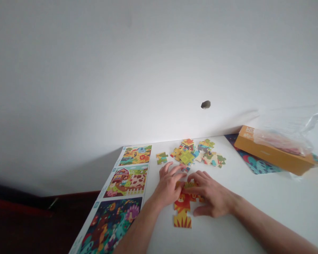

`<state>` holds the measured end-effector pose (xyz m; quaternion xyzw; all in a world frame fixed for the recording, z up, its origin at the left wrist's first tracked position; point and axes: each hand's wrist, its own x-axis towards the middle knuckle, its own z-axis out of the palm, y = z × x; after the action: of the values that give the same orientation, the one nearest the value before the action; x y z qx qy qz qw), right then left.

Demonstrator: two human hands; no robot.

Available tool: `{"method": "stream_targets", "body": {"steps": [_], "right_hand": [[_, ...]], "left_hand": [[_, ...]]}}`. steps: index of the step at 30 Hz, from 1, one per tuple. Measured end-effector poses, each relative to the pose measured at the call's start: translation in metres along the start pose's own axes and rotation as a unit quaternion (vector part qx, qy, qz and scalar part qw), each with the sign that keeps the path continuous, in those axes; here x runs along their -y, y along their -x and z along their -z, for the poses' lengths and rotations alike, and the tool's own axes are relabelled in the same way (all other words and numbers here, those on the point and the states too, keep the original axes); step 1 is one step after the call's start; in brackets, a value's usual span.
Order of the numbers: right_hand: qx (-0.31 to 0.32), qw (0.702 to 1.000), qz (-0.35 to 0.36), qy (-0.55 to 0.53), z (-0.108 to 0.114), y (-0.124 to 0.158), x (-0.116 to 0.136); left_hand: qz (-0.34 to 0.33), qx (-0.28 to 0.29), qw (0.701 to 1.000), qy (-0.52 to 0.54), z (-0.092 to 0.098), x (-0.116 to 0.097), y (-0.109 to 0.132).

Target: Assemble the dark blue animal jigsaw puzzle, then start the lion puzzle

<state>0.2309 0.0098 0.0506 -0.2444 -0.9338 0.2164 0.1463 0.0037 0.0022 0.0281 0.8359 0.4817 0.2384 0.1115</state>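
Observation:
A small group of joined puzzle pieces lies on the white table, showing an orange lion and yellow grass. My left hand rests at its upper left, fingers spread and thumb touching the pieces. From the right, my right hand curls its fingers over an orange puzzle piece at the group's right side. The thumb stays lower, near the tabletop. Parts of the joined pieces are hidden under both hands. Just beyond the fingertips sits a heap of loose puzzle pieces.
Printed picture sheets run along the table's left edge, with a lion scene, a farm and a dark forest. One green puzzle piece lies apart. An orange box with a clear plastic bag stands back right, near the wall.

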Motion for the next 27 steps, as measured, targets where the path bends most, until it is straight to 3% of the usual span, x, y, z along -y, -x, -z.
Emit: {"method": "stream_targets", "body": {"steps": [9,19,27], "right_hand": [[-0.016,1.000,-0.010,0.010,0.008,0.002,-0.004],[0.004,0.996,0.087,-0.009,-0.011,-0.002,0.034],[-0.028,0.998,0.049,0.015,-0.010,0.000,0.017]], "left_hand": [[0.009,-0.004,1.000,0.008,-0.002,0.002,0.000],[0.000,0.003,1.000,0.024,-0.001,0.002,0.001],[-0.009,-0.003,1.000,0.012,-0.001,0.003,0.001]]}}
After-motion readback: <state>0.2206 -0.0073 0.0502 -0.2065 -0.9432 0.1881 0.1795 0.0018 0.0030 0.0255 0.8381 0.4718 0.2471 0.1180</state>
